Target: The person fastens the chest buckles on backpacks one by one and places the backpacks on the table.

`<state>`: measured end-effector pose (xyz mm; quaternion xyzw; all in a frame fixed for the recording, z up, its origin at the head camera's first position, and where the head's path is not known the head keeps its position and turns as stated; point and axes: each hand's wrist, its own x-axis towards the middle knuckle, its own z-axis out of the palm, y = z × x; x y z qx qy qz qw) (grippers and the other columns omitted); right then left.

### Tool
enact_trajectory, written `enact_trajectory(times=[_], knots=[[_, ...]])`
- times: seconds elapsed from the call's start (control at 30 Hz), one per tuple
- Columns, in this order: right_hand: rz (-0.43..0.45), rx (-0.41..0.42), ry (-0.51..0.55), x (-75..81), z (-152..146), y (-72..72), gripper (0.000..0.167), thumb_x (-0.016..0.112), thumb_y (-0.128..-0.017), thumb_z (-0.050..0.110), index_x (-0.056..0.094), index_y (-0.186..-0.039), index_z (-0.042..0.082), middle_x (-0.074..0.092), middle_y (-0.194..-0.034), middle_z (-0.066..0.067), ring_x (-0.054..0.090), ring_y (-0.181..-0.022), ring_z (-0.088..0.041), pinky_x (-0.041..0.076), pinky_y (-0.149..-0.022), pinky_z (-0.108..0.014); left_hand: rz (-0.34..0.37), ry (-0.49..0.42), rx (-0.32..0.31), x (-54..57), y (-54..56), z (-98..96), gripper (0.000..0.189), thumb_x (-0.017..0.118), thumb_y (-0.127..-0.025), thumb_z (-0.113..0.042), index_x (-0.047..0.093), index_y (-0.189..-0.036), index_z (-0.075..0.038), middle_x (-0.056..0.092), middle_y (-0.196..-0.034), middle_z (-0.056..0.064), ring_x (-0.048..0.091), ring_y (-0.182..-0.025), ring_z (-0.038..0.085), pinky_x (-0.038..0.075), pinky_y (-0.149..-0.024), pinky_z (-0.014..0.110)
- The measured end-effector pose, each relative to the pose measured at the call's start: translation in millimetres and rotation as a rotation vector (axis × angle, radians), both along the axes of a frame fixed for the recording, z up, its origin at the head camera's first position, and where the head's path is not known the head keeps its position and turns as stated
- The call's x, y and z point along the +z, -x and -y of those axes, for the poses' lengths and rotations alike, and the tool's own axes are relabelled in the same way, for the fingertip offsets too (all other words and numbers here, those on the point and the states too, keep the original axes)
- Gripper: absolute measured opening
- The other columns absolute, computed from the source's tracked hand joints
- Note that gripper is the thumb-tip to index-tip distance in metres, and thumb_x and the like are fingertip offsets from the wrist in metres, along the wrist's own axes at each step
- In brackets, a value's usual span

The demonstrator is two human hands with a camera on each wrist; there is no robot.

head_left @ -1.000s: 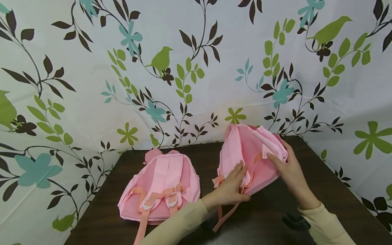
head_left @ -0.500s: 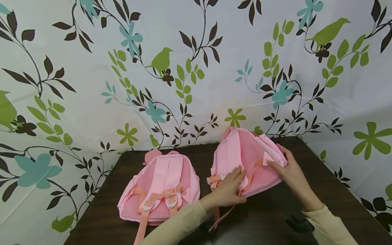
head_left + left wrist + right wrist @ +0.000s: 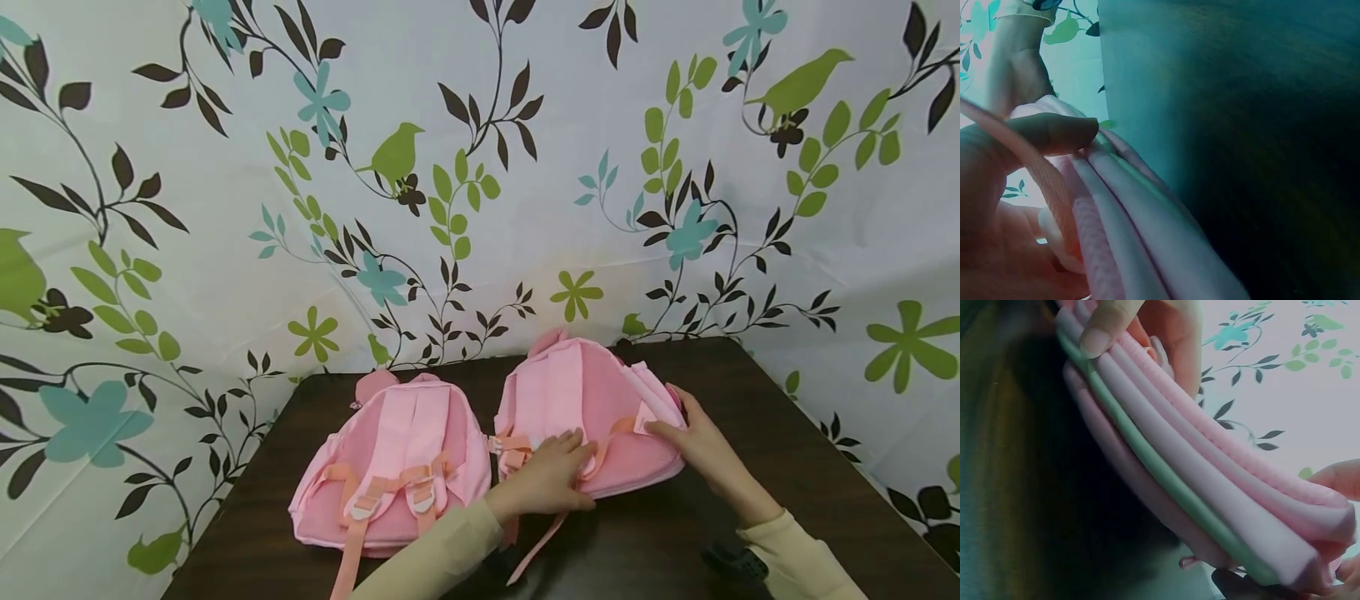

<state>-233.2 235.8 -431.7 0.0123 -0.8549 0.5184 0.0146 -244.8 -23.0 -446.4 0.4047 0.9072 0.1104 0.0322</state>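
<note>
1. Lower and further left now, the tilted pink fabric backpack (image 3: 609, 400) is just beside the matching strapped backpack (image 3: 415, 417), nearly paired.
2. Left hand (image 3: 547, 477) pinches its bottom edge; right hand (image 3: 708, 443) pinches its side.

A pink backpack (image 3: 603, 400), held tilted, trails a loose orange strap (image 3: 537, 549).

Three views – one wide, two close
The head view looks forward and down over the table (image 3: 637, 550) to the patterned backdrop (image 3: 517, 217); both wrist views (turned sideways) look along the held backpack (image 3: 553, 387) – sharing it, the left hand (image 3: 549, 475) and the right hand (image 3: 703, 437).
</note>
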Motion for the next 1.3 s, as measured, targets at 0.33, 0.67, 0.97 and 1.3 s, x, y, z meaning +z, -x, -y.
enact_trajectory(times=[0.33, 0.67, 0.97, 1.3], knots=[[0.098, 0.034, 0.022, -20.0, 2, 5.2, 0.094, 0.065, -0.094, 0.031, 0.006, -0.157, -0.005, 0.018, -0.154, -0.037, 0.033, -0.131, -0.052, 0.03, -0.106, -0.07, 0.058, 0.019, 0.028, -9.7, -7.9, 0.7, 0.079, 0.077, -0.085, -0.037, 0.045, -0.152, -0.01, 0.037, -0.157, 0.018, 0.031, -0.147, 0.031, 0.025, -0.119, 0.044], [0.166, 0.069, -0.029, -33.8, -12, 13.3, 0.094, 0.067, -0.093, 0.034, 0.007, -0.156, -0.005, 0.02, -0.152, -0.036, 0.033, -0.131, -0.052, 0.029, -0.107, -0.071, 0.002, 0.045, 0.005, -14.1, -12.3, -1.9, 0.075, 0.076, -0.086, -0.038, 0.048, -0.151, -0.011, 0.041, -0.155, 0.018, 0.035, -0.146, 0.031, 0.027, -0.118, 0.043], [0.192, 0.099, -0.063, -33.1, -19, 15.1, 0.095, 0.066, -0.093, 0.037, 0.008, -0.155, -0.005, 0.023, -0.15, -0.037, 0.036, -0.129, -0.053, 0.034, -0.105, -0.069, -0.015, 0.029, -0.004, -14.9, -14.3, -2.1, 0.075, 0.076, -0.085, -0.038, 0.049, -0.15, -0.011, 0.042, -0.154, 0.019, 0.036, -0.145, 0.032, 0.027, -0.118, 0.044], [0.189, 0.108, -0.11, -32.3, -20, 13.9, 0.096, 0.068, -0.091, 0.037, 0.01, -0.154, -0.007, 0.028, -0.146, -0.04, 0.042, -0.125, -0.052, 0.04, -0.101, -0.068, -0.009, 0.023, -0.005, -14.9, -16.8, -3.1, 0.075, 0.077, -0.085, -0.037, 0.049, -0.15, -0.012, 0.041, -0.155, 0.018, 0.034, -0.146, 0.031, 0.027, -0.118, 0.044]])
